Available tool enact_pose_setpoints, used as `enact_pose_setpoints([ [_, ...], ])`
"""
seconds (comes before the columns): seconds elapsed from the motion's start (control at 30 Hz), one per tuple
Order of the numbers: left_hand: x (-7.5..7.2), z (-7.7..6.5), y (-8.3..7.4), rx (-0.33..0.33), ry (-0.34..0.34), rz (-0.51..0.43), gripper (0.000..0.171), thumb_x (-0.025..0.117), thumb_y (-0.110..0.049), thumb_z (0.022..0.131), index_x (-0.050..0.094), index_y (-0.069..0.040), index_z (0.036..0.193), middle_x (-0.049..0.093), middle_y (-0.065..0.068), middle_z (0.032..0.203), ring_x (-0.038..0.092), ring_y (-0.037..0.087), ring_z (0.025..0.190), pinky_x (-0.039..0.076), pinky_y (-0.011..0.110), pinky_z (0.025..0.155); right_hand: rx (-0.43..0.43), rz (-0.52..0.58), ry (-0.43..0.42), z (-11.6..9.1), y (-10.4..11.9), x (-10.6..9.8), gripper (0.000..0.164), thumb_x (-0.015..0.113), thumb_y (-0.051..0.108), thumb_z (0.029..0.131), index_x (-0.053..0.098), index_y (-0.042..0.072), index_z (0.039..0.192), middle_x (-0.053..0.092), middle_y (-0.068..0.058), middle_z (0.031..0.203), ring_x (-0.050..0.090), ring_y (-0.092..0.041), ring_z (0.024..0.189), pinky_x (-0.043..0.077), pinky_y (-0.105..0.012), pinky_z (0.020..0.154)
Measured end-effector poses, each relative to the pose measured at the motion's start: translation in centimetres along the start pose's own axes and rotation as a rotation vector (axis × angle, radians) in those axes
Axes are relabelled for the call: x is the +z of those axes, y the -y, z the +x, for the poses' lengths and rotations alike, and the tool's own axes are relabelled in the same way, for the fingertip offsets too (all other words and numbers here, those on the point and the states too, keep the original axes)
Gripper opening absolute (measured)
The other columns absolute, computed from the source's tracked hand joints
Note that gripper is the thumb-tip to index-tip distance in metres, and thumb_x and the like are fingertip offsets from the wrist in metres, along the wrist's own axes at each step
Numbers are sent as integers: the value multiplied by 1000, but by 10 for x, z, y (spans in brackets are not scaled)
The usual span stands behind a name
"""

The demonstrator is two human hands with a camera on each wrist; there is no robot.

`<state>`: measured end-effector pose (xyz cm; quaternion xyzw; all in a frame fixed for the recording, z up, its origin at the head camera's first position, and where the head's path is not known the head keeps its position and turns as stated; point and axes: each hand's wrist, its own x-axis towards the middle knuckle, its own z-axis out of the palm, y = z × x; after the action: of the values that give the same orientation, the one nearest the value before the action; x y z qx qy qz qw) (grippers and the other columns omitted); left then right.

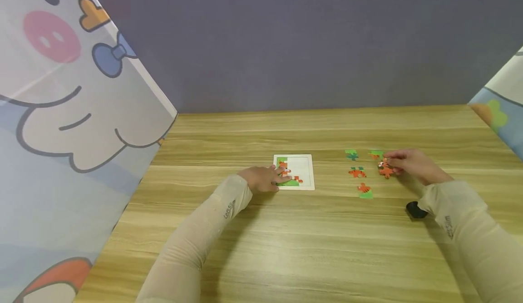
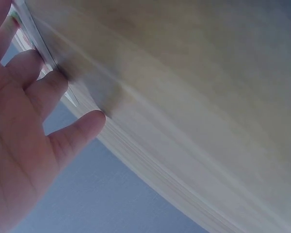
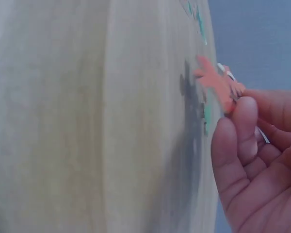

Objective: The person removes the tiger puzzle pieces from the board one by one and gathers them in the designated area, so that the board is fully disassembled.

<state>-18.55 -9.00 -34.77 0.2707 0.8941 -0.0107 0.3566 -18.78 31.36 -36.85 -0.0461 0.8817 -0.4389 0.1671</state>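
A square white puzzle tray (image 1: 307, 172) lies on the table with a few green and orange pieces along its left and lower sides. My left hand (image 1: 261, 179) rests over the tray's left edge, fingers spread across the fitted pieces; the left wrist view shows its fingertips at the tray's rim. To the right, my right hand (image 1: 414, 164) pinches an orange puzzle piece (image 1: 385, 170) between thumb and fingers. In the right wrist view this orange piece (image 3: 217, 83) is tilted and held above the table, its shadow below.
Loose pieces lie between the hands: a green one (image 1: 352, 155), an orange striped one (image 1: 357, 172), an orange-and-green one (image 1: 365, 191), and another green-and-orange one (image 1: 375, 154) beside the right fingers. A black object (image 1: 416, 210) is by the right wrist. A grey wall (image 1: 318, 44) stands behind.
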Motion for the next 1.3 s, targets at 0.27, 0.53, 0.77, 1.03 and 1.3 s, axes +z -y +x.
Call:
enact_pose_setpoints([
  [0.27,-1,-2,-1,3,3,2,55,43,-33,102,17,-39,151,-1,-7,159,0,19,146,21,48,114,-1,-27,4,-3,-1,0,48,49,13,100,39,-19,134,63,-25,114,62,-2,76,53,-21,70],
  [0.53,-2,-1,-3,9,-4,-3,55,44,-33,102,19,-39,151,1,-8,159,1,18,146,24,46,113,29,-43,2,-3,-6,-1,47,50,11,100,38,-18,135,61,-26,116,61,-1,75,55,-24,69],
  [0.77,-1,-2,-2,0,1,-19,54,44,-33,102,20,-39,151,1,-9,159,1,18,146,21,47,114,33,-89,30,3,-7,-3,44,50,12,99,43,-18,131,67,-10,103,60,-4,73,53,-24,66],
  [1.03,-1,-1,-2,-6,9,-7,55,43,-34,102,17,-39,151,-1,-8,159,0,18,146,20,49,114,22,-94,81,7,-8,-8,43,50,9,99,43,-20,130,69,-6,100,59,0,74,54,-25,66],
  [1.3,0,-1,-1,-9,5,-7,55,43,-34,102,18,-39,151,-1,-9,159,0,18,146,22,48,113,22,-153,110,12,-4,-8,42,56,9,94,48,-19,124,67,-1,93,59,-5,73,54,-25,66],
])
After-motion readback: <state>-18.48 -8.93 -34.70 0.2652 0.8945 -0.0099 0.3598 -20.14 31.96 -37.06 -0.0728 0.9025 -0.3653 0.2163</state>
